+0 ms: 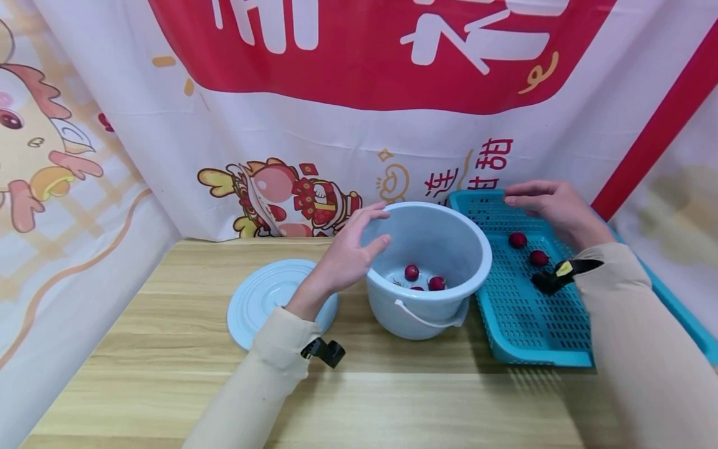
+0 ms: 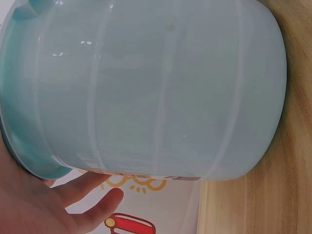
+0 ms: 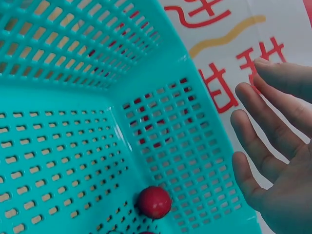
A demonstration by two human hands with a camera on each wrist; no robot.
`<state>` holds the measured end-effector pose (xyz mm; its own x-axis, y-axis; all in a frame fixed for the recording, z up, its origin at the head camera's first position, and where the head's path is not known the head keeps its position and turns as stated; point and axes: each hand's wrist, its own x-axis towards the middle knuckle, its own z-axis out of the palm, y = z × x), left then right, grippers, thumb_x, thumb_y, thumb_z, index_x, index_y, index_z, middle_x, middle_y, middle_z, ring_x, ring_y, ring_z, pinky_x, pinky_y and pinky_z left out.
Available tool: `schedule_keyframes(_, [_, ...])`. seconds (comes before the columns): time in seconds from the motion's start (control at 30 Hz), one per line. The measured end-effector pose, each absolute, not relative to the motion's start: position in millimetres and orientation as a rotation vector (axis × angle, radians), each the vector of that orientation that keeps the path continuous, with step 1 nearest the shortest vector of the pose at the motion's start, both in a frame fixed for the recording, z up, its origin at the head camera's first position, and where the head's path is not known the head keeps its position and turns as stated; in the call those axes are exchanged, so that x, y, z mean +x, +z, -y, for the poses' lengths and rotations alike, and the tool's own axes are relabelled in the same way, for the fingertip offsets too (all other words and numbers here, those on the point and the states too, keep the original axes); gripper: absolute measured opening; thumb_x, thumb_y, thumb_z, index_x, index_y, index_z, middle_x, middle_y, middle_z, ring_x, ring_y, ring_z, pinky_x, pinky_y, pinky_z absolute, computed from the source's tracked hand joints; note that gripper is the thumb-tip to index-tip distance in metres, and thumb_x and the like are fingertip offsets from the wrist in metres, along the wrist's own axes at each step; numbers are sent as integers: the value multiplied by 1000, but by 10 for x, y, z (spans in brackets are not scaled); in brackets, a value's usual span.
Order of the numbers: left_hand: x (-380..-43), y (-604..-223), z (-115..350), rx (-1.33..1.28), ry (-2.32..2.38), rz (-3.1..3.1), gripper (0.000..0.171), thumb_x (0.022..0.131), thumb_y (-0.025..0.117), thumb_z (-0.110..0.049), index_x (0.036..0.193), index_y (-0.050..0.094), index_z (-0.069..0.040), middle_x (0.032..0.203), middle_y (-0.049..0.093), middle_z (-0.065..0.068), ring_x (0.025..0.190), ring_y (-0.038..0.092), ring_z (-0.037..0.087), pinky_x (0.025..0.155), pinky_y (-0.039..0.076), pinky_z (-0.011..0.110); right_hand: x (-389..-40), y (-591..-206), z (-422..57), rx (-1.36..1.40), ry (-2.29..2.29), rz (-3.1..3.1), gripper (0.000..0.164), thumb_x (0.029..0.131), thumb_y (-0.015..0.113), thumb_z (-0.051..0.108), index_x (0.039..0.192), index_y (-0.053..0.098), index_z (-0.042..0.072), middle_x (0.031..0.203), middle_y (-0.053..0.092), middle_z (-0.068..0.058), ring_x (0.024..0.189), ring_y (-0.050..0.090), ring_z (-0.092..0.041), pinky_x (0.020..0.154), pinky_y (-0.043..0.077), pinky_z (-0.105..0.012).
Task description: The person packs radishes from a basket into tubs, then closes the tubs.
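A light blue bucket [image 1: 404, 315] stands upright with its white handle [image 1: 421, 319] hanging down at the front. Several small, round, dark-red fruits or vegetables [image 1: 412, 272] lie on its bottom. My left hand [image 1: 354, 251] is at the bucket's left rim, fingers extended and loosely bent, gripping nothing. In the left wrist view its fingers [image 2: 85, 190] reach along the bucket's outer wall. Above the back of a teal perforated basket [image 1: 505, 349], my right hand [image 1: 561, 209] is empty, its fingers spread [image 3: 256, 146]. Two more red pieces [image 1: 517, 240] sit inside the basket below it.
A round light blue lid [image 1: 263, 296] lies flat on the wooden table [image 1: 168, 349], left of the bucket. The basket stands close against the bucket's right side. Behind everything hangs a printed white and red cloth [image 1: 359, 137], near the table's back edge.
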<state>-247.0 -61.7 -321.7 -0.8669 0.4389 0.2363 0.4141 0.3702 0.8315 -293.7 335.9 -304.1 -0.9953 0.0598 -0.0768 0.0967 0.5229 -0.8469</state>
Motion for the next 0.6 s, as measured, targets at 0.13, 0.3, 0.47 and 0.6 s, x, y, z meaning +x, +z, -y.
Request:
schedule_keyframes(0.13, [-2473, -3219, 616, 802, 1550, -2581, 49, 109, 55, -26, 156, 48, -11, 174, 31, -5, 165, 24, 24, 130, 28, 62, -2953, -3083, -3427, 157, -1527, -2669, 72, 95, 74, 54, 158, 51, 27, 140, 52, 19, 131, 44, -12, 120, 46, -49])
schedule_keyframes(0.3, [-2477, -3216, 612, 797, 1548, -2584, 49, 109, 55, -27, 156, 48, -12, 174, 31, -5, 165, 23, 24, 131, 26, 63, -2986, -3150, -3503, 184, -1514, -2639, 76, 97, 73, 53, 161, 46, 23, 151, 48, 9, 137, 41, -18, 124, 42, -54])
schedule_keyframes(0.47, [-2479, -3219, 612, 792, 1546, -2587, 49, 109, 55, -27, 156, 48, -12, 174, 31, -6, 165, 24, 24, 131, 26, 63, -3020, -3247, -3570, 205, -1462, -2630, 76, 101, 69, 49, 163, 42, 15, 162, 41, -10, 148, 34, -31, 124, 42, -58])
schedule_keyframes(0.6, [-2468, -3214, 607, 778, 1552, -2588, 48, 109, 55, -25, 156, 49, -12, 173, 32, -6, 164, 24, 23, 131, 26, 61, -3045, -3338, -3630, 197, -1405, -2636, 77, 102, 68, 46, 164, 39, 11, 169, 34, -19, 155, 28, -41, 122, 42, -60])
